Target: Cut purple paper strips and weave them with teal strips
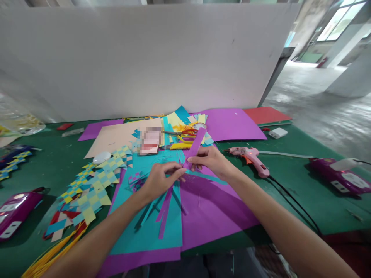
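Holding a purple strip in the right hand

Right hand: thumb and fingers pinched on the lower end of the purple strip, which slants up and away from the grip. Left hand: thumb and forefinger drawn together at the strip bundle, fingertips near those of the right hand. The exact contact point among the narrow purple and teal pieces is too small to tell.

Location of work: the purple strip and strip bundle are at the middle of the green table, over the border between the teal sheet and the large purple sheet. A teal strip extends from the fingertips toward the right forearm.

Surrounding items:
- Beyond the hands: orange-handled scissors and, nearer, a yellow-handled tool.
- Right: a pink glue gun, nozzle facing the hands; farther right, a purple power strip.
- Left: a woven paper piece in yellow and blue checks, yellow tassel at its near end, white oval object at its far end.
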Available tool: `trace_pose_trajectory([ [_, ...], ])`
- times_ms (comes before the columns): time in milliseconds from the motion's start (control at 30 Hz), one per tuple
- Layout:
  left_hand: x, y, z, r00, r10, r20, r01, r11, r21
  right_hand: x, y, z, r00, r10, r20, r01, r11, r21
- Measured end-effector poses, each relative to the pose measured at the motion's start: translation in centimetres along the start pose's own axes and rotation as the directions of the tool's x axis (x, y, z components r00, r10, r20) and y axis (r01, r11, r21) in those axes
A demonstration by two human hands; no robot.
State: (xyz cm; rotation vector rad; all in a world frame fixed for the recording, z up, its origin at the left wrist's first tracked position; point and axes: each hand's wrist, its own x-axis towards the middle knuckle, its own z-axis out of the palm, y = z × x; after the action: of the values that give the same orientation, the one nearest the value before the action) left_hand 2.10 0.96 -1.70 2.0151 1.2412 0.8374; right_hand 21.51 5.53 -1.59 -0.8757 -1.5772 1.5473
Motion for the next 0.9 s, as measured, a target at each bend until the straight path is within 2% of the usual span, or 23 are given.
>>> trace_pose_trajectory([
  [167, 0.15, -0.33, 0.17, 0.988, -0.126, 0.094, 0.147, 0.952, -0.267, -0.01, 0.20, 0.08, 1.000, 0.002, 0.011, -0.002, 0.999, 0.034],
  [267, 0.14, -0.55, 0.21, 0.983, -0.143, 0.112, 0.173, 0.925, -0.339, -0.01, 0.33, 0.11, 1.000, -0.009, 0.020, 0.008, 0.998, 0.062],
  [467, 0.07, -0.19, 0.00, 0.987, -0.126, 0.098, 0.152, 0.931, -0.333, -0.07, 0.06, 0.08, 0.999, -0.024, 0.022, 0.023, 1.000, 0.019],
  [633, -0.17, 0.11, -0.12, 0.995, -0.092, 0.028, 0.096, 0.959, -0.267, -0.21, -0.29, -0.17, 0.999, -0.047, 0.025, 0.052, 0.965, -0.257],
  [700, -0.23, 0.09, -0.11, 0.996, -0.090, 0.019, 0.092, 0.963, -0.254, -0.21, -0.19, -0.18, 0.998, -0.041, 0.045, 0.053, 0.948, -0.315],
  [900, -0.22, 0.29, -0.14, 0.993, -0.120, 0.013, 0.118, 0.944, -0.308, -0.16, 0.38, 0.02, 0.996, -0.083, 0.028, 0.087, 0.970, -0.228],
])
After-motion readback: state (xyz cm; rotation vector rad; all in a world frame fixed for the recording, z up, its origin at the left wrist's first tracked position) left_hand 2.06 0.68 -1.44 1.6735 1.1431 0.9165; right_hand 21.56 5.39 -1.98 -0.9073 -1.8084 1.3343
